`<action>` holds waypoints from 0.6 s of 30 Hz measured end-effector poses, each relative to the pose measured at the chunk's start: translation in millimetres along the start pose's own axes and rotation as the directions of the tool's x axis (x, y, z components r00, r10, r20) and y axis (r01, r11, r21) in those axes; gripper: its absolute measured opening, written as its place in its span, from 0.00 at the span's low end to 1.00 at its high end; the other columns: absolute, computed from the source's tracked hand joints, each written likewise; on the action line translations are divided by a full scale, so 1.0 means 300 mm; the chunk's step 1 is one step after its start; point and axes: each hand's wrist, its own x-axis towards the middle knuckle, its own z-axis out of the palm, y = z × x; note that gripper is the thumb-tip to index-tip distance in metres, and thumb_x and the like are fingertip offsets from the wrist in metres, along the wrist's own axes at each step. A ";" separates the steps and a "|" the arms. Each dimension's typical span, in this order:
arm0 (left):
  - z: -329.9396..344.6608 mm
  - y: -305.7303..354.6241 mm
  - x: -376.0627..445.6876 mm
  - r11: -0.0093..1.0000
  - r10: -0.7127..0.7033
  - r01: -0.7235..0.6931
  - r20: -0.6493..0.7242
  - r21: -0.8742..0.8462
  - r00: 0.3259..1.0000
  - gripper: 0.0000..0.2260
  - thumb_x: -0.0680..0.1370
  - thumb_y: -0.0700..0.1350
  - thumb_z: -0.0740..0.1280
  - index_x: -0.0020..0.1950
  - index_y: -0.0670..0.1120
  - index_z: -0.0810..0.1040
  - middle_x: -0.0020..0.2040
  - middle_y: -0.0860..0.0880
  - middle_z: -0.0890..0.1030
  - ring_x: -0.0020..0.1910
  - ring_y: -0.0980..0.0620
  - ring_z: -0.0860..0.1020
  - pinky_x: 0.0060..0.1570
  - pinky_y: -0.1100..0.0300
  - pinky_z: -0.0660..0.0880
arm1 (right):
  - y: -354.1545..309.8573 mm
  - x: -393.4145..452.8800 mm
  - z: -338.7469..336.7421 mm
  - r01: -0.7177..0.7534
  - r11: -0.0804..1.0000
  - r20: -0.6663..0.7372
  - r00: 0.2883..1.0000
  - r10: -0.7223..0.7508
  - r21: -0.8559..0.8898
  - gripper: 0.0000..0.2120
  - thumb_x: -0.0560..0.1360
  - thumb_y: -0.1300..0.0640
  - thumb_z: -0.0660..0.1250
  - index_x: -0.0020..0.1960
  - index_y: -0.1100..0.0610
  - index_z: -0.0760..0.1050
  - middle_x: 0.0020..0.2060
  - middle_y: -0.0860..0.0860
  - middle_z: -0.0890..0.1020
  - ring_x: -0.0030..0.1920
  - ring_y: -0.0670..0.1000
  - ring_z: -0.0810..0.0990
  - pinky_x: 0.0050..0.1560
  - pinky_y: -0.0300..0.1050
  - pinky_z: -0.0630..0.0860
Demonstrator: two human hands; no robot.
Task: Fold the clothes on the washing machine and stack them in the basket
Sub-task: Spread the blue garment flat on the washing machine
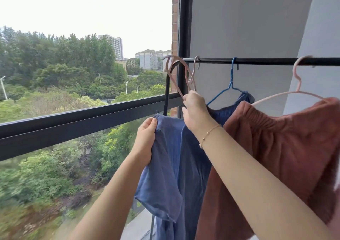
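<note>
A blue garment (173, 169) hangs down in front of me below the black drying rail (266, 61). My left hand (146, 140) grips its upper left edge near the shoulder. My right hand (195, 110) is raised higher and closed on the bottom of a pink hanger (177, 74) whose hook is at the rail's left end. Another blue garment on a blue wire hanger (230, 85) hangs just right of that hand. A rust-brown garment (276, 153) hangs on a pink hanger (298, 81) further right. No washing machine or basket is in view.
A black window frame bar (73, 122) runs across the left with trees and buildings beyond the glass. A grey wall (248, 22) stands behind the rail. The rail's curved black upright (167, 96) drops down beside the window corner.
</note>
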 end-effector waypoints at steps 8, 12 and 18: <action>-0.061 -0.034 -0.058 0.995 -0.026 0.030 -0.044 0.099 0.999 0.08 0.83 0.45 0.59 0.49 0.52 0.77 0.48 0.57 0.79 0.50 0.59 0.76 0.58 0.63 0.70 | 0.166 -0.080 -0.062 -0.026 0.998 0.117 0.993 0.032 -0.057 0.23 0.81 0.65 0.49 0.75 0.58 0.62 0.73 0.55 0.66 0.72 0.55 0.65 0.74 0.52 0.58; -0.108 -0.022 -0.097 0.988 -0.065 0.066 -0.010 0.141 0.998 0.07 0.83 0.45 0.60 0.51 0.52 0.77 0.47 0.56 0.80 0.49 0.58 0.76 0.52 0.66 0.72 | 0.282 -0.117 -0.076 -0.032 0.992 0.161 0.986 0.051 -0.122 0.21 0.80 0.68 0.51 0.72 0.60 0.67 0.71 0.56 0.69 0.71 0.55 0.67 0.73 0.52 0.62; -0.186 0.043 -0.200 0.965 -0.094 0.095 -0.014 0.246 0.995 0.08 0.80 0.47 0.64 0.52 0.47 0.82 0.43 0.50 0.82 0.45 0.55 0.78 0.46 0.64 0.73 | 0.469 -0.204 -0.105 -0.095 0.957 0.259 0.951 0.168 -0.274 0.21 0.75 0.73 0.52 0.57 0.57 0.77 0.57 0.55 0.79 0.63 0.54 0.75 0.57 0.41 0.73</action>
